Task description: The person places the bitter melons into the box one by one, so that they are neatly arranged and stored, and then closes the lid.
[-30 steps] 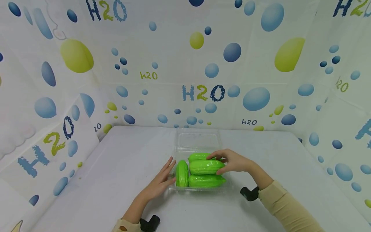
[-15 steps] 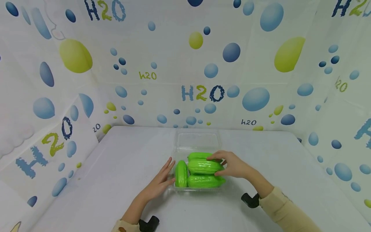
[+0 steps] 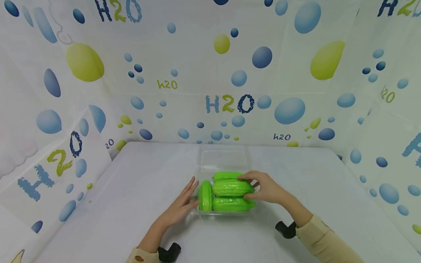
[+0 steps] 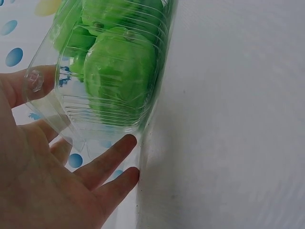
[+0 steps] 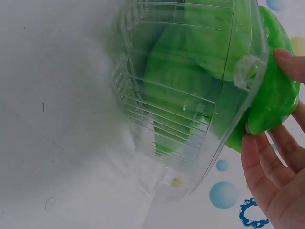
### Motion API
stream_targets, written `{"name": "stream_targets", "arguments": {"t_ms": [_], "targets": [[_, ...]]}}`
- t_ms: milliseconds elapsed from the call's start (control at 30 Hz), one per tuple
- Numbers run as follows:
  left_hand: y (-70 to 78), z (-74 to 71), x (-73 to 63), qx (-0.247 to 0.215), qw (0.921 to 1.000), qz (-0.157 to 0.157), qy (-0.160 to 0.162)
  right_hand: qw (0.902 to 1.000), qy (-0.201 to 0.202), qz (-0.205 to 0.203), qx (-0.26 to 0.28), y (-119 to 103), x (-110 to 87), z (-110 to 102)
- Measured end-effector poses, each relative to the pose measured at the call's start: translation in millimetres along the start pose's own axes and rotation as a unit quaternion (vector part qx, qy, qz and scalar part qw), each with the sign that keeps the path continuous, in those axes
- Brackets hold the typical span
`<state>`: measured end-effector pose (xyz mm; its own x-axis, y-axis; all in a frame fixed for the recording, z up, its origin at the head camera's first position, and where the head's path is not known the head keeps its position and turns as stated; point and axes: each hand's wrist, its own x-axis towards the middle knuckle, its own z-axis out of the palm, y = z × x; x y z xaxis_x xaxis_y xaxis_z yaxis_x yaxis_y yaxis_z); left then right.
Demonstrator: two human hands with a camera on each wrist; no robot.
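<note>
A clear plastic box [image 3: 227,213] stands on the table with several glossy green ridged gourds in it. One gourd [image 3: 205,196] lies lengthwise along its left side. Others lie crosswise, among them a front gourd [image 3: 233,204] and a back gourd [image 3: 222,175]. On top sits another gourd [image 3: 232,187], its right end gripped between thumb and fingers of my right hand [image 3: 267,189]. The right wrist view shows this held gourd [image 5: 274,90] above the box rim. My left hand [image 3: 179,207] rests against the box's left side, fingers extended; in the left wrist view fingers [image 4: 109,160] reach along its wall.
The box's transparent lid [image 3: 223,157] is folded back flat behind it. The white table [image 3: 148,175] spreads to both sides and the front. A patterned curtain [image 3: 197,73] stands at the back and sides. Each wrist carries a black camera mount [image 3: 170,252].
The top gourd has shifted slightly left with my right hand, then stayed nearly still. My left hand keeps its place at the box. The head view has tilted a little.
</note>
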<state>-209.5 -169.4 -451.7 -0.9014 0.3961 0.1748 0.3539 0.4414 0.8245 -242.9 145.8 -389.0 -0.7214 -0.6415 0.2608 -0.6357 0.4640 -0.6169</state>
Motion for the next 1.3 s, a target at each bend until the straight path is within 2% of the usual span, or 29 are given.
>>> {"name": "stream_targets", "arguments": {"t_ms": [267,400,433,567,633,667,767,933,1000,1100,1200,1300], "targets": [[-0.6,-4.1,1.4,-0.003,1.0,-0.006,0.007,0.9994,0.018,0.018,0.024,4.3,-0.6,-5.9],[1.6,-10.8,2.0,-0.009,0.9993,-0.012,0.036,0.9969,0.051,0.046,0.038,0.2,1.0,-13.5],[7.6,-14.3,1.8,-0.009,0.999,-0.014,0.041,0.9956,0.062,0.058,0.041,-3.4,1.6,-16.2],[6.5,-25.4,9.6,-0.003,0.9984,-0.019,0.053,0.9894,0.103,0.097,0.031,13.1,5.7,-19.0],[4.8,-30.7,17.1,0.005,0.9984,-0.03,0.048,0.9856,0.119,0.12,0.014,30.2,7.6,-18.4],[-1.2,-32.1,23.0,0.009,0.9982,-0.036,0.048,0.9835,0.126,0.13,0.002,40.5,9.3,-17.7],[-2.1,-38.9,40.2,0.03,0.9962,-0.07,0.042,0.9752,0.134,0.175,-0.023,52.9,15.4,-19.1],[-6.3,-45.9,71.9,0.024,0.9902,-0.137,0.011,0.9651,0.111,0.235,-0.031,71.2,30.1,-18.7],[-8.7,-47.4,83.0,-0.004,0.9877,-0.156,-0.002,0.9603,0.097,0.261,-0.006,75.7,35.4,-17.9],[-11.8,-49.5,96.4,-0.051,0.9827,-0.178,-0.011,0.9466,0.086,0.307,0.05,80.9,41.9,-16.3],[-15.7,-50.5,106.5,-0.087,0.9755,-0.202,-0.01,0.931,0.079,0.343,0.097,84.7,46.3,-15.2],[-18.8,-50.6,113.7,-0.104,0.9687,-0.225,-0.004,0.9197,0.075,0.363,0.13,87.7,49.5,-15.3]]}}
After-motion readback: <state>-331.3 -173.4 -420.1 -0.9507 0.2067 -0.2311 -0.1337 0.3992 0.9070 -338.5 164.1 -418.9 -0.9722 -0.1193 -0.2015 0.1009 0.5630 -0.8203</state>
